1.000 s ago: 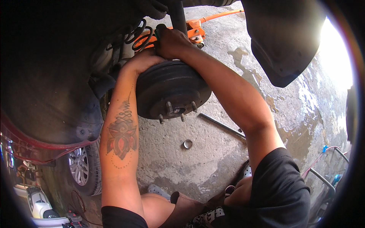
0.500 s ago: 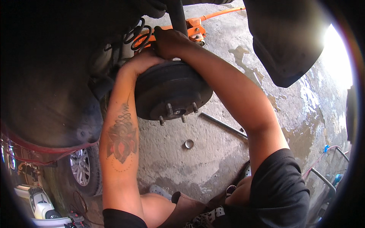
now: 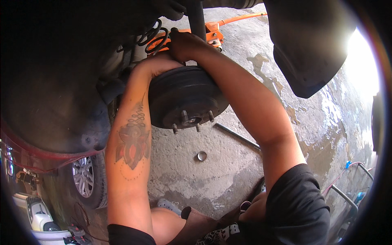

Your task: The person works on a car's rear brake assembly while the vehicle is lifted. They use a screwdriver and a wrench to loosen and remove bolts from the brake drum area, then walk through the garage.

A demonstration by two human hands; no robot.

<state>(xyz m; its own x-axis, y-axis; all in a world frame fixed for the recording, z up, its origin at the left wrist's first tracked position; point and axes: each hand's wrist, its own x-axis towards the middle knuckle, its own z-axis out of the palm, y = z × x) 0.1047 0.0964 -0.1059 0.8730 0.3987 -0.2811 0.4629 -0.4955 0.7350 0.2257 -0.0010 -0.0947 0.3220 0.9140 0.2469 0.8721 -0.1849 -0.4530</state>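
Observation:
Both of my arms reach around a dark brake drum [image 3: 183,96] with several bare wheel studs on its face. My left hand [image 3: 161,64] lies over the top back edge of the drum, its fingers hidden behind my right hand. Just above it my right hand [image 3: 184,45] is curled closed behind the drum, beside a dark coil spring [image 3: 157,38]; what it grips is hidden. A dark upright strut tube [image 3: 197,20] stands right behind my right hand. An orange floor jack [image 3: 213,34] sits on the ground beyond.
A metal bar [image 3: 237,135] and a small round metal cap [image 3: 201,156] lie on the wet concrete floor [image 3: 175,163]. The dark wheel-arch liner [image 3: 53,102] overhangs at left, a dark flap [image 3: 304,61] at upper right. A spoked wheel [image 3: 83,177] stands at lower left.
The view has shifted slightly, so the drum and jack sit a little lower and further right. Both hands stay behind the drum in nearly the same pose.

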